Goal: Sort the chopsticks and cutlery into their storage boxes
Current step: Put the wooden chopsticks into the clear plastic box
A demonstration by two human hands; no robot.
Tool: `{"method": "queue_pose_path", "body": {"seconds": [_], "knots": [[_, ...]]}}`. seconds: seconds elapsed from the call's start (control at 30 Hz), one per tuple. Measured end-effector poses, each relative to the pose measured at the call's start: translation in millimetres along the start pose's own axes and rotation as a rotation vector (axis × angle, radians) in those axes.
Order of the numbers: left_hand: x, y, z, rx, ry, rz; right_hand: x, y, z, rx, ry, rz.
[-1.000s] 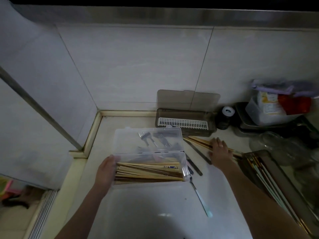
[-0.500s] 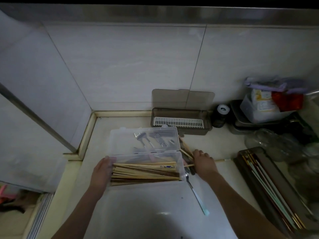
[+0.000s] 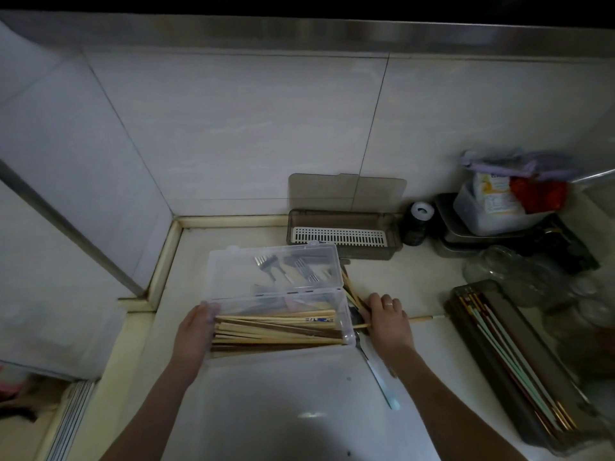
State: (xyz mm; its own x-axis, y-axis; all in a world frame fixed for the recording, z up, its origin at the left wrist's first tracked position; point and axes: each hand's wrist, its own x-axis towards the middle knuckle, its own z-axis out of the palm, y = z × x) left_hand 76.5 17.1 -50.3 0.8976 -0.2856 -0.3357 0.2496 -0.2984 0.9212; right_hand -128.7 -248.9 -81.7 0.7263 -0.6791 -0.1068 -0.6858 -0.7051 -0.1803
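Observation:
A clear plastic box (image 3: pixel 346 314) on the counter holds several wooden chopsticks (image 3: pixel 276 334). Behind it a second clear box (image 3: pixel 233 264) holds several forks (image 3: pixel 266 264). My left hand (image 3: pixel 194 334) holds the left end of the chopstick box. My right hand (image 3: pixel 386 319) lies just right of that box, its fingers curled over loose chopsticks (image 3: pixel 352 294) on the counter; one chopstick (image 3: pixel 422 318) sticks out to its right. A spoon with a pale blue handle (image 3: pixel 379 377) lies below my right hand.
A smoky brown box (image 3: pixel 346 252) with a white slotted insert stands open at the back wall. A dark tray (image 3: pixel 492 371) of long chopsticks sits at the right. A dark jar (image 3: pixel 416 224), food containers (image 3: pixel 492 211) and glassware (image 3: pixel 519 274) crowd the back right corner.
My right hand has moved left from the loose chopsticks near the dark tray to the right end of the chopstick box, dragging chopsticks with it. My left hand has stayed on the box.

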Motion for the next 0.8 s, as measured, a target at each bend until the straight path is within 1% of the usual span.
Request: {"method": "queue_pose_path", "body": {"seconds": [0.13, 0.33, 0.4, 0.47, 0.53, 0.6, 0.63, 0.7, 0.73, 0.8], "knots": [[1.2, -2.4, 0.5, 0.013, 0.013, 0.019, -9.0, -3.3, -3.6, 0.023, 0.051, 0.075], [0.4, -1.4, 2.6, 0.002, 0.023, 0.025, -13.9, -6.1, -28.1, 0.023, -0.041, 0.198], [-0.9, 0.8, 3.3, 0.003, 0.028, 0.023, -9.9, -11.9, -37.7, 0.084, -0.005, 0.265], [-1.4, 1.3, 2.9, 0.006, 0.018, 0.018, -6.3, -22.1, -48.8, 0.171, 0.076, 0.277], [-0.2, 0.8, 2.3, 0.012, 0.023, 0.008, -4.7, -38.0, -61.7, 0.197, 0.151, 0.186], [-0.1, 2.1, 2.4, 0.013, 0.028, -0.011, -4.7, -59.1, -76.4, 0.237, 0.213, 0.000], [0.6, 1.9, 2.3, 0.021, 0.029, -0.021, -5.6, -71.6, -84.3, 0.306, 0.231, -0.117], [0.4, 2.7, 2.0, 0.026, 0.030, -0.046, -11.6, -100.5, -101.8, 0.561, 0.233, -0.294], [0.7, 2.2, 1.6, 0.018, 0.025, -0.050, -17.3, -116.5, -111.6, 0.699, 0.226, -0.351], [-1.2, 2.8, 0.4, -0.003, 0.016, -0.051, -31.0, -146.5, -126.9, 0.870, 0.198, -0.403]]}}
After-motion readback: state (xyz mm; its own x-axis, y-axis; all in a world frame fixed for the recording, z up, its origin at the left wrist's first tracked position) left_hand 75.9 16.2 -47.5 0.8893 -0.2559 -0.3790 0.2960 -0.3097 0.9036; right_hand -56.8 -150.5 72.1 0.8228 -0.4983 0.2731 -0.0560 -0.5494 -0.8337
